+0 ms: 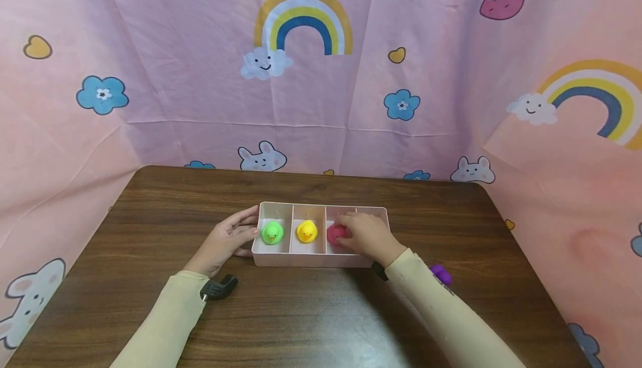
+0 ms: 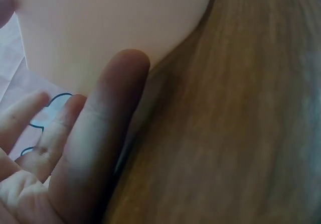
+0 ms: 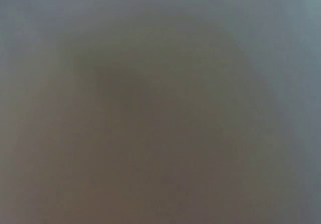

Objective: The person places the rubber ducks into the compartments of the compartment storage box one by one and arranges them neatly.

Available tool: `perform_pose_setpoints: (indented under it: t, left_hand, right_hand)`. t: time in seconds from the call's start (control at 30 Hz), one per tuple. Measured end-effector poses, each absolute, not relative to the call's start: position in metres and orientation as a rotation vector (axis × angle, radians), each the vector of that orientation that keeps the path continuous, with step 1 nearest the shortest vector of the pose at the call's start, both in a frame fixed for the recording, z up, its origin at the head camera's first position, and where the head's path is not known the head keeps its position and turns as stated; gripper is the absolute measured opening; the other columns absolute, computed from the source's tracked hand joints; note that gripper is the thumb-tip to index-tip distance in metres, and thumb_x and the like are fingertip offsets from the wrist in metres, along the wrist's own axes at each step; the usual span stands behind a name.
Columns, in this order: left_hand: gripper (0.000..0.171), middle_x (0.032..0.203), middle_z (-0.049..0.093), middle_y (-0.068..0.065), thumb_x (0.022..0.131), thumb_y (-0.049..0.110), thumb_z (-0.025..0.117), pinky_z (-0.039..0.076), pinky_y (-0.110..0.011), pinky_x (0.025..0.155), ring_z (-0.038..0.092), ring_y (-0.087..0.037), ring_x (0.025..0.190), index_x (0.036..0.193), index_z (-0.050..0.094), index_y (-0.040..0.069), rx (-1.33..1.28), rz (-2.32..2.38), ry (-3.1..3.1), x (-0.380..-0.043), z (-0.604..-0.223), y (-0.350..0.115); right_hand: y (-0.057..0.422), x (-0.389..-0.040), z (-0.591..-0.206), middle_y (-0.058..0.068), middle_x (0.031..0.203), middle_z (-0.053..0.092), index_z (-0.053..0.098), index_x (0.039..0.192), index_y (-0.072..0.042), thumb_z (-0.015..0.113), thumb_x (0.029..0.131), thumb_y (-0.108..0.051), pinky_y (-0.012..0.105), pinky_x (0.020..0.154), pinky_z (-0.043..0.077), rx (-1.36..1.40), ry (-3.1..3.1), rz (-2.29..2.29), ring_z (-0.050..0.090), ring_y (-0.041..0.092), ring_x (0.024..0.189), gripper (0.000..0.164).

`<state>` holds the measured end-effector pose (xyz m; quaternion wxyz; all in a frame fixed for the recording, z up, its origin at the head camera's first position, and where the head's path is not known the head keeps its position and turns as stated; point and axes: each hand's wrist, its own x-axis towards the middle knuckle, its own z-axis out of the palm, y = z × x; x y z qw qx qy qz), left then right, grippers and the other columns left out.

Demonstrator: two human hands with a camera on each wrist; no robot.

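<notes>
A pale pink divided box (image 1: 311, 260) stands on the table. A green toy duck (image 1: 272, 233) sits in its leftmost compartment and a yellow toy duck (image 1: 307, 231) in the one beside it. In the third compartment is a pink toy duck (image 1: 335, 235), partly covered by my right hand (image 1: 368, 237), whose curled fingers grip it. My left hand (image 1: 225, 241) rests against the box's left end, thumb and fingers fairly straight. In the left wrist view, the thumb (image 2: 113, 88) touches the smooth end wall. The right wrist view is a pale blur.
A purple toy (image 1: 441, 274) lies on the brown wooden table (image 1: 301, 323) to the right of the box, partly hidden by the right sleeve (image 1: 431, 295). Behind the table hangs a patterned cloth (image 1: 200, 106). The right hand and wrist cover much of the rightmost compartment.
</notes>
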<state>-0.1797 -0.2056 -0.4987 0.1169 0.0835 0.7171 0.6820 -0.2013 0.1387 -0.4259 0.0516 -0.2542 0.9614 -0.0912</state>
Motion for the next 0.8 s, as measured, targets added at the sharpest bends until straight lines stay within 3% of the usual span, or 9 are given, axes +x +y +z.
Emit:
perform_pose_setpoints:
  t: [0.13, 0.3, 0.57, 0.73, 0.8]
  left_hand:
    - [0.071, 0.158, 0.039, -0.02, 0.102, 0.019, 0.068, 0.062, -0.043, 0.084, 0.057, -0.018, 0.129, 0.163, 0.032, 0.018, 0.255, 1.992, 2.074, -0.179, -0.498, -0.206]
    - [0.069, 0.162, 0.035, -0.022, 0.102, 0.015, 0.066, 0.062, -0.042, 0.087, 0.054, -0.022, 0.133, 0.163, 0.032, 0.014, 0.303, 1.999, 2.017, -0.177, -0.496, -0.208]
    - [0.068, 0.164, 0.033, -0.022, 0.103, 0.012, 0.063, 0.062, -0.042, 0.087, 0.041, -0.04, 0.144, 0.163, 0.031, 0.013, 0.324, 1.999, 2.01, -0.177, -0.495, -0.206]
    - [0.069, 0.165, 0.033, -0.019, 0.103, 0.015, 0.065, 0.062, -0.041, 0.087, 0.04, -0.038, 0.145, 0.163, 0.032, 0.015, 0.302, 1.989, 2.032, -0.177, -0.495, -0.207]
    - [0.069, 0.165, 0.034, -0.018, 0.102, 0.016, 0.066, 0.062, -0.042, 0.087, 0.042, -0.035, 0.144, 0.163, 0.032, 0.016, 0.301, 1.989, 2.033, -0.177, -0.496, -0.207]
  right_hand:
    - [0.139, -0.201, -0.427, -0.004, 0.095, 0.073, 0.072, 0.109, -0.018, 0.088, 0.085, -0.032, 0.033, 0.08, 0.06, -0.787, 2.935, -0.268, 0.065, 0.015, 0.083, 0.032]
    - [0.139, -0.201, -0.427, -0.004, 0.093, 0.072, 0.072, 0.108, -0.018, 0.087, 0.085, -0.032, 0.032, 0.078, 0.06, -0.795, 2.934, -0.275, 0.063, 0.014, 0.081, 0.031]
    - [0.142, -0.198, -0.426, 0.0, 0.102, 0.074, 0.073, 0.117, -0.016, 0.086, 0.086, -0.033, 0.034, 0.081, 0.06, -0.791, 2.944, -0.282, 0.067, 0.017, 0.088, 0.038]
    - [0.155, -0.189, -0.415, 0.006, 0.114, 0.073, 0.07, 0.128, -0.013, 0.086, 0.086, -0.033, 0.043, 0.09, 0.059, -0.814, 2.994, -0.392, 0.07, 0.024, 0.1, 0.049]
    - [0.167, -0.182, -0.406, 0.006, 0.112, 0.072, 0.07, 0.128, -0.013, 0.086, 0.087, -0.032, 0.043, 0.084, 0.06, -0.853, 3.037, -0.462, 0.069, 0.023, 0.092, 0.048]
